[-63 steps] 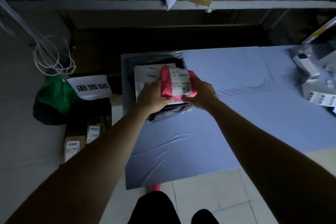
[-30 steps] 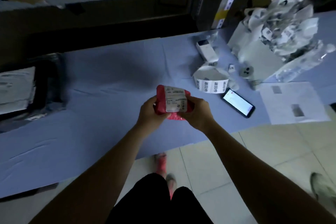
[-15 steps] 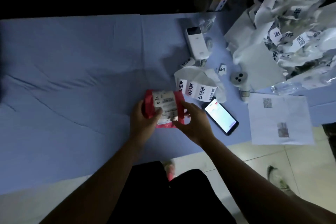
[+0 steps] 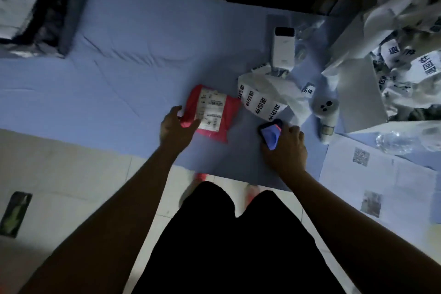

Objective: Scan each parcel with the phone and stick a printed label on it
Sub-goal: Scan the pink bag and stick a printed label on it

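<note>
Pink parcel [image 4: 229,113], shipping label [image 4: 211,108] up, on the worktop [image 4: 119,67].
We hold its near-left corner with our left hand [image 4: 177,127]; our right hand [image 4: 286,148], gripping the phone [image 4: 270,135], lies just right of it.

Blue tablecloth [image 4: 143,55], white paper sheets [image 4: 393,181], clear plastic bottle [image 4: 403,142], white round-headed gadget [image 4: 325,106], pale tiled floor [image 4: 71,169]

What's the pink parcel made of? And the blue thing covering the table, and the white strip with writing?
Pink parcel: likely a thin plastic mailer bag; it crumples softly and has a faint sheen. Blue table cover: seems to be cloth, matte, with soft folds and wrinkles. Label strip: probably paper stickers on a backing, matte white, curling, printed in black.
</note>
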The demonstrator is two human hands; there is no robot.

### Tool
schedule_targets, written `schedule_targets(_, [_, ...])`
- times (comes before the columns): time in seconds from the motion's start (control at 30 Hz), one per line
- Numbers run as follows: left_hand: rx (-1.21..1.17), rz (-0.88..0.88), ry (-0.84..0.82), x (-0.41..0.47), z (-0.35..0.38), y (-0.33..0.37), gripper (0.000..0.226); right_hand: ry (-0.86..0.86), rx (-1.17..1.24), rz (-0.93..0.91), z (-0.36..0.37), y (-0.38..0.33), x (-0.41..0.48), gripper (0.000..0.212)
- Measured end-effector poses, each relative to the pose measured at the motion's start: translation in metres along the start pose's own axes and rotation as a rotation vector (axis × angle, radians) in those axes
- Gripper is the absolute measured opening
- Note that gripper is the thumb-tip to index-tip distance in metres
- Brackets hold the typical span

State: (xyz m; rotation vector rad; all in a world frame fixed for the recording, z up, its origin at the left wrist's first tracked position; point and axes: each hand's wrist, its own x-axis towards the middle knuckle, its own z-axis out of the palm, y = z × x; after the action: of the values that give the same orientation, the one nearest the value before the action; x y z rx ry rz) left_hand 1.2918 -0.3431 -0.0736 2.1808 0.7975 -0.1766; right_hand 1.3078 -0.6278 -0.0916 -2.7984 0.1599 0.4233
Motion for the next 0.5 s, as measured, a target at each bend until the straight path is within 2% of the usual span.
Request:
schedule_targets(0.23, [-0.107, -0.133, 0.096, -0.067, -0.005, -0.026, 0.058, -0.113, 0.111, 0.077, -0.007, 0.013, -0.005, 0.066])
schedule_targets(0.5, [-0.153, -0.161, 0.086, -0.069, -0.014, -0.043, 0.044, -0.157, 0.277, -0.077, -0.030, -0.014, -0.024, 0.070])
